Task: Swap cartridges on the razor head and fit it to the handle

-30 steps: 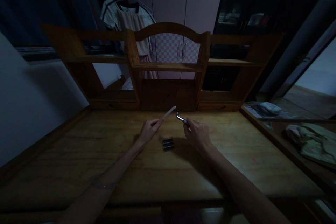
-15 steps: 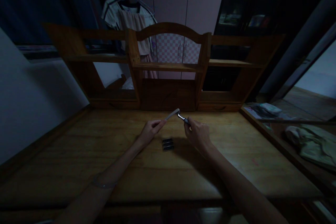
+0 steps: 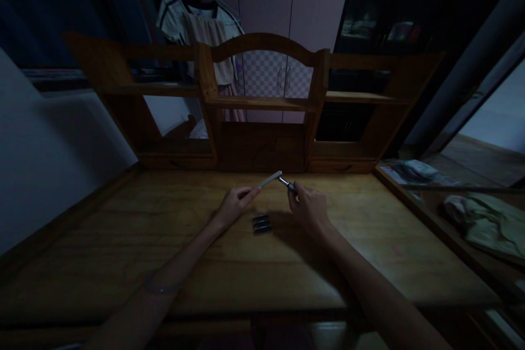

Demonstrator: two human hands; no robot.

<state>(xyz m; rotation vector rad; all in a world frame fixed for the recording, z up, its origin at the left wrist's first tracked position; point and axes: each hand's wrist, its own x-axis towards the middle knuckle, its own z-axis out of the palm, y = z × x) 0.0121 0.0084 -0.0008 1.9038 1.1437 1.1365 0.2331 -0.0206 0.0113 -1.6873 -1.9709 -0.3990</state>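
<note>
My left hand (image 3: 233,206) is closed on a slim white stick (image 3: 269,179), which looks like a toothbrush and points up and to the right. My right hand (image 3: 309,205) grips a razor (image 3: 286,182) with a shiny metal neck and a dark handle. The razor's head meets the far tip of the white stick; its exact shape is too small and dim to make out. Both things are held above the table. Below and between my hands, a small pack of dark bars (image 3: 261,224), like razor cartridges, lies on the wooden tabletop (image 3: 172,251).
A wooden shelf unit (image 3: 262,103) with small drawers spans the table's back edge. Behind it, clothes (image 3: 205,22) hang near a pink wardrobe (image 3: 266,5). A white wall (image 3: 49,164) stands left. On the right, a lower shelf holds a pale cloth bag (image 3: 488,224) and papers (image 3: 418,170).
The razor's head has turned at the tip of the white stick, so its curved neck now looks straighter. Both hands have stayed almost in place.
</note>
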